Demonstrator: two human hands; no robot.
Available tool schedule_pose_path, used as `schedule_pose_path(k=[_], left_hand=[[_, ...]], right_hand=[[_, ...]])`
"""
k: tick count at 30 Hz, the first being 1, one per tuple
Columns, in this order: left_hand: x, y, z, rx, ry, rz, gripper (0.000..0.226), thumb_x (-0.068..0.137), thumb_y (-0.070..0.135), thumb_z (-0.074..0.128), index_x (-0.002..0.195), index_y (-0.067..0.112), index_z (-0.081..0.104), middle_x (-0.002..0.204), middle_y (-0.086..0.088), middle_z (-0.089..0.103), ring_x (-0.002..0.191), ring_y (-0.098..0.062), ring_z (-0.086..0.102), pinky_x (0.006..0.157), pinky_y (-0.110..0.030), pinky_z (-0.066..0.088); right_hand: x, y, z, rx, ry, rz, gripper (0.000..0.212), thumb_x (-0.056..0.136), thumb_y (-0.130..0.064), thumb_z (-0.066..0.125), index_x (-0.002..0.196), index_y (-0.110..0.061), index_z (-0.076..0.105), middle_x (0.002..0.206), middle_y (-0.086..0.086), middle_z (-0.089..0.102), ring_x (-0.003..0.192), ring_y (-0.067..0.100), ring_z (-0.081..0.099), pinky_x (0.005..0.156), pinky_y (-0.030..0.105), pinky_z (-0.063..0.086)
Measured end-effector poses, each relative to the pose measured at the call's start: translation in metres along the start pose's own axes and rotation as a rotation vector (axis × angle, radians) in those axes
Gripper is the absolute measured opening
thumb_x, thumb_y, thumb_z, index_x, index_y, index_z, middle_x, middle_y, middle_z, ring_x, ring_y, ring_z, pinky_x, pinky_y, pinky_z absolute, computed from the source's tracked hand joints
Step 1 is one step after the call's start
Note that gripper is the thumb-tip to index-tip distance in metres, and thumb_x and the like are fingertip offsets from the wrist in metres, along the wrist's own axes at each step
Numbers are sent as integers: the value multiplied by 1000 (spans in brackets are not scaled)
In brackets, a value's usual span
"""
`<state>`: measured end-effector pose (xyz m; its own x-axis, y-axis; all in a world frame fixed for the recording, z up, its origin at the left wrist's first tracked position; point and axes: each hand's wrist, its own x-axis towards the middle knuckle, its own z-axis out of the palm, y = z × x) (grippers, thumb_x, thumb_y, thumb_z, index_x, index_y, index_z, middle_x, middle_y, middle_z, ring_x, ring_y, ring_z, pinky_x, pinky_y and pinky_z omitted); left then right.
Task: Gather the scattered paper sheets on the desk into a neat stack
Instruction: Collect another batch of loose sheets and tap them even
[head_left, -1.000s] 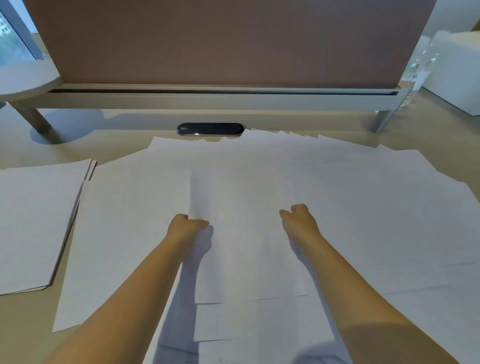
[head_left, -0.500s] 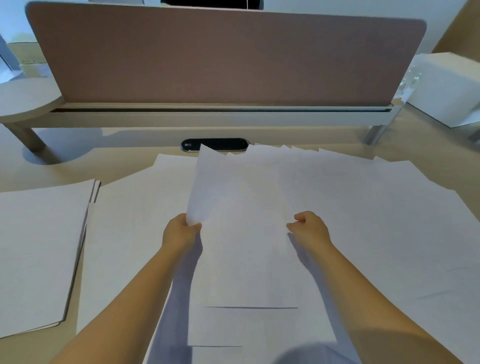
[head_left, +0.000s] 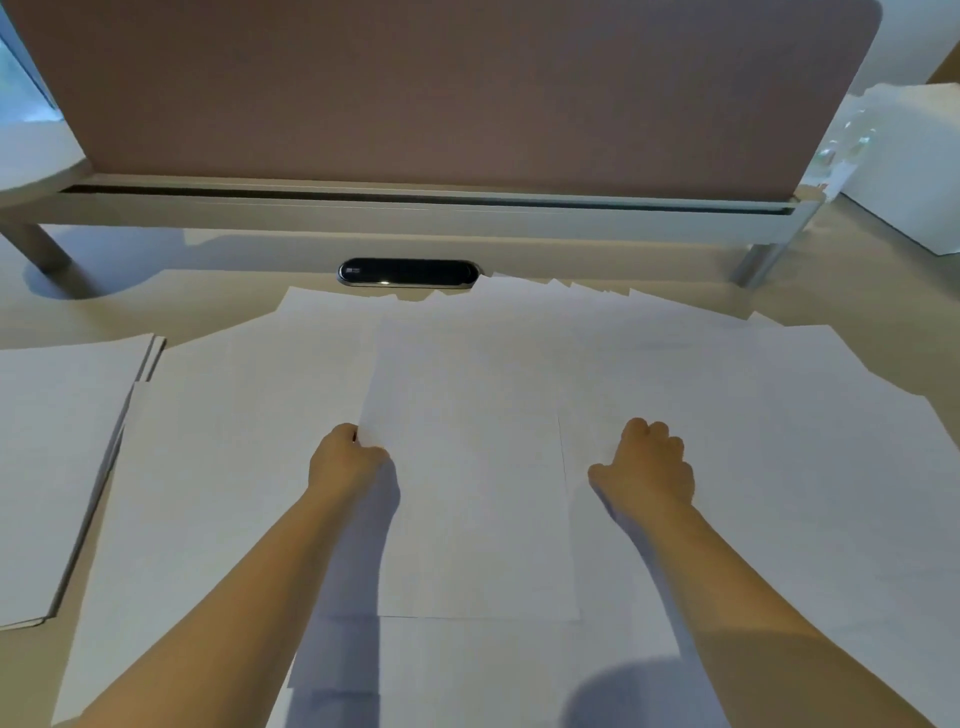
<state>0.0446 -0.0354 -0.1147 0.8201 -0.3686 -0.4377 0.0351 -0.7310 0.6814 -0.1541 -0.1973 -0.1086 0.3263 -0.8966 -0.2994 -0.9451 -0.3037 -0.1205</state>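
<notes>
Many white paper sheets (head_left: 753, 426) lie fanned and overlapping across the beige desk (head_left: 883, 296). One sheet (head_left: 467, 483) lies flat on top in the middle. My left hand (head_left: 345, 460) pinches that sheet's left edge. My right hand (head_left: 647, 467) sits just right of the sheet's right edge, fingers curled, knuckles up, resting on the sheets below with nothing visibly in it. A squared stack of paper (head_left: 57, 447) lies at the left.
A brown partition screen (head_left: 441, 93) on a grey rail closes off the back of the desk. A black oval cable port (head_left: 408, 273) sits just beyond the sheets. A white box (head_left: 914, 176) stands at the far right.
The middle sheet, held lifted by both hands half a second ago, now lies flat. My right hand has come off its right edge and moved slightly right.
</notes>
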Motion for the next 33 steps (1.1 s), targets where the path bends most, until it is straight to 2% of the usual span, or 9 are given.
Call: schedule_pose_path(k=[5, 7, 10, 13, 16, 18, 21, 30, 33], left_hand=[[-14, 0, 7, -61, 49, -49, 6, 82, -1, 47, 86, 1, 50, 71, -5, 49, 79, -30, 49, 68, -32, 38], [-21, 2, 9, -101, 53, -59, 7, 83, -1, 45, 86, 2, 51, 75, -8, 52, 79, -30, 50, 69, -33, 40], [-32, 8, 16, -153, -14, -53, 11, 87, 0, 41, 86, 4, 50, 83, -10, 55, 83, -29, 52, 72, -35, 41], [-40, 15, 30, -229, -87, -50, 17, 95, 13, 40, 105, 5, 50, 103, -13, 55, 92, -29, 53, 78, -36, 42], [-41, 16, 37, -25, 91, -129, 35, 95, 29, 41, 122, 9, 51, 118, -13, 55, 111, -33, 48, 89, -38, 39], [-42, 13, 34, 124, 213, -216, 43, 94, 33, 44, 131, 10, 46, 133, -15, 46, 125, -35, 38, 99, -40, 34], [-46, 8, 34, 147, 241, -293, 49, 92, 34, 46, 132, 7, 41, 138, -17, 36, 127, -35, 34, 102, -40, 31], [-51, 22, 56, 6, 38, -171, 59, 91, 33, 51, 138, 1, 33, 142, -17, 33, 125, -38, 43, 99, -44, 40], [-47, 21, 41, 66, 116, -143, 54, 92, 31, 50, 137, 4, 37, 139, -17, 43, 127, -35, 42, 100, -41, 37]], right_hand=[[7, 5, -9, -49, -71, -141, 13, 87, -13, 43, 83, -8, 54, 85, 1, 51, 81, 19, 55, 61, 23, 37], [12, 11, -12, 43, -83, -123, 28, 86, -9, 42, 58, -12, 41, 63, -2, 43, 54, 13, 43, 49, 20, 28], [21, 9, -16, 434, -102, -154, 37, 86, -8, 41, 53, -15, 25, 54, -2, 31, 49, 12, 28, 48, 22, 19], [16, -8, -25, 933, -353, -181, 38, 86, -8, 47, 51, -16, 36, 52, 0, 37, 51, 15, 34, 52, 24, 27], [19, -10, -26, 996, -491, -199, 28, 89, -33, 55, 68, -16, 58, 75, 3, 60, 79, 21, 60, 77, 30, 45], [30, 5, -23, 750, -264, -174, 22, 88, -40, 54, 92, -19, 61, 103, 5, 59, 109, 27, 56, 93, 38, 42], [36, 38, -25, 331, -80, 37, 54, 86, -37, 53, 134, -18, 40, 137, 9, 41, 126, 32, 41, 100, 43, 37], [32, 41, -10, 629, -223, -107, 62, 85, -28, 56, 140, -14, 30, 142, 9, 40, 125, 29, 44, 104, 44, 39], [36, 45, -16, 555, -143, -87, 56, 87, -26, 54, 138, -13, 35, 140, 9, 42, 126, 29, 43, 107, 42, 35]])
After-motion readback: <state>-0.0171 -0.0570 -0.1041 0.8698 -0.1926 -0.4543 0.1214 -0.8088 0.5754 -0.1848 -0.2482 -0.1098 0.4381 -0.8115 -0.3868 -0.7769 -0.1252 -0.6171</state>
